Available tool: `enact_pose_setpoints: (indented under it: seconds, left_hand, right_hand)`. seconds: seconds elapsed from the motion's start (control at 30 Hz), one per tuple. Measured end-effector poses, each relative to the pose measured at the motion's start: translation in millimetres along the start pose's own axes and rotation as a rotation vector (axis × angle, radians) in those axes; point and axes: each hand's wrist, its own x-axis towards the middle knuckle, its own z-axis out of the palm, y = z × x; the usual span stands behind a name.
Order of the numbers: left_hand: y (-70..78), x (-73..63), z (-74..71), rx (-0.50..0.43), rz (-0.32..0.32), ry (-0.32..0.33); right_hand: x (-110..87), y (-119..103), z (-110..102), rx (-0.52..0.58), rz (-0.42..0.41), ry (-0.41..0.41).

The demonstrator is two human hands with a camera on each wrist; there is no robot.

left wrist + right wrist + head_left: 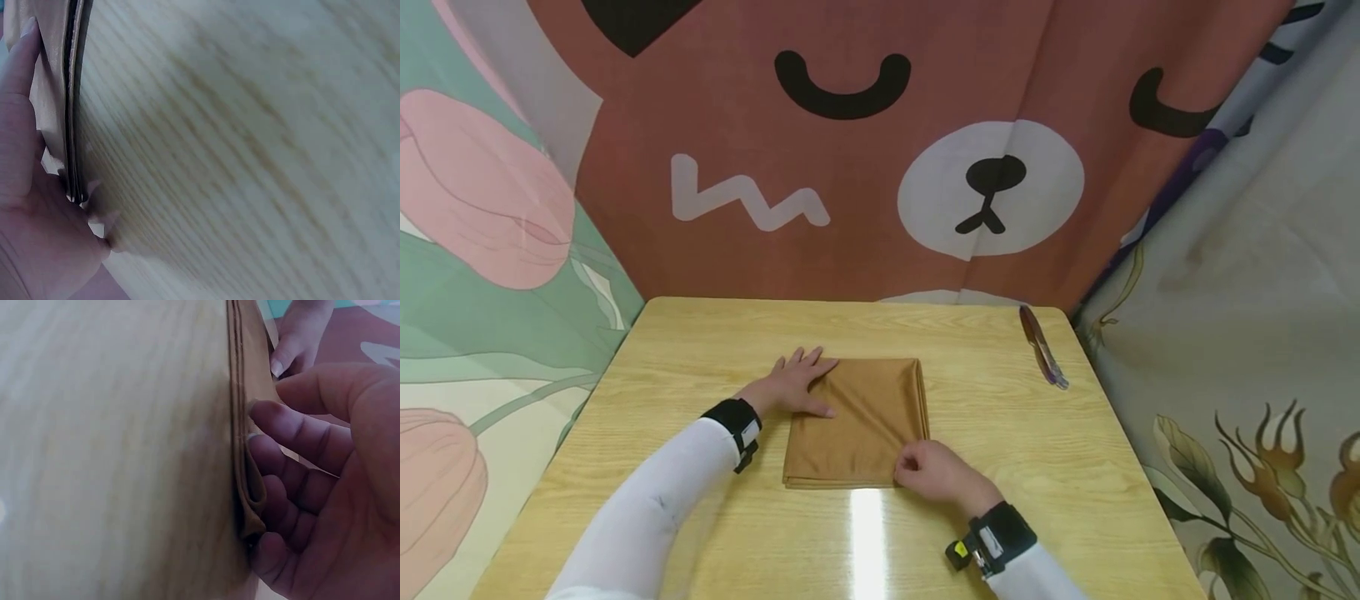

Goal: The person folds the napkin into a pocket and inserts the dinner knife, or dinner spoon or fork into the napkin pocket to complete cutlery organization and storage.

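Observation:
A brown satiny cloth (857, 433), folded in layers to a near square, lies flat on the table. My left hand (793, 387) rests on its upper left corner with the fingers spread and the thumb across the top layer. At the lower right corner, my right hand (936, 471) pinches the cloth with curled fingers. Creases run diagonally across the top from that corner. In the right wrist view, the right fingertips (269, 453) sit against the stacked edge, where one layer (255, 481) bulges into a loop.
The cloth lies on a light wood-grain table (737, 333). Near its far right edge is a slim, dark reddish-brown item (1040, 346) with a shiny, see-through end. Printed curtains (850, 250) hang behind the table and at both sides.

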Motion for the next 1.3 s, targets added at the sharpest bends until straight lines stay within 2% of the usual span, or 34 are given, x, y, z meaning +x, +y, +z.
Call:
enact_pose_setpoints:
  seconds: [0.17, 0.33, 0.43, 0.53, 0.63, 0.73, 0.87, 1.0, 1.17, 1.3]
  left_hand:
    - [1.6, -1.7, 0.2, -0.002, -0.011, -0.005]
    - [2.3, -1.8, -1.7, -0.011, -0.015, -0.007]
    - [0.7, -1.5, -2.1, -0.007, -0.015, -0.007]
    - [-1.2, -1.5, -1.9, -0.009, -0.015, -0.005]
    - [-0.8, -2.3, -1.5, -0.017, -0.017, -0.007]
    - [0.8, -2.9, -1.3, -0.021, -0.014, -0.009]
    - [2.1, -2.3, -0.7, -0.023, -0.008, -0.009]
    - [1.2, -1.7, -0.6, -0.017, -0.01, -0.005]
    - [1.3, -0.1, -2.0, 0.004, -0.016, -0.013]
    - [2.3, -1.0, -3.6, 0.003, -0.026, -0.043]
  right_hand:
    - [-3.0, -4.4, -5.0, 0.042, 0.0, 0.007]
    - [11.8, -7.6, -18.5, 0.067, -0.036, 0.098]
    - [30.2, -4.5, -25.6, -0.036, -0.066, 0.133]
    - [50.6, 0.5, -33.7, -0.175, -0.078, 0.104]
    - [67.1, 7.0, -41.9, -0.249, -0.026, 0.057]
    - [77.1, 16.9, -47.3, -0.255, 0.064, 0.03]
    - [82.2, 32.9, -48.2, -0.262, 0.134, 0.008]
    - [82.9, 41.9, -47.8, -0.249, 0.125, -0.007]
    - [79.6, 42.0, -48.9, -0.212, 0.105, 0.01]
    - [74.5, 30.1, -44.9, -0.232, 0.101, 0.04]
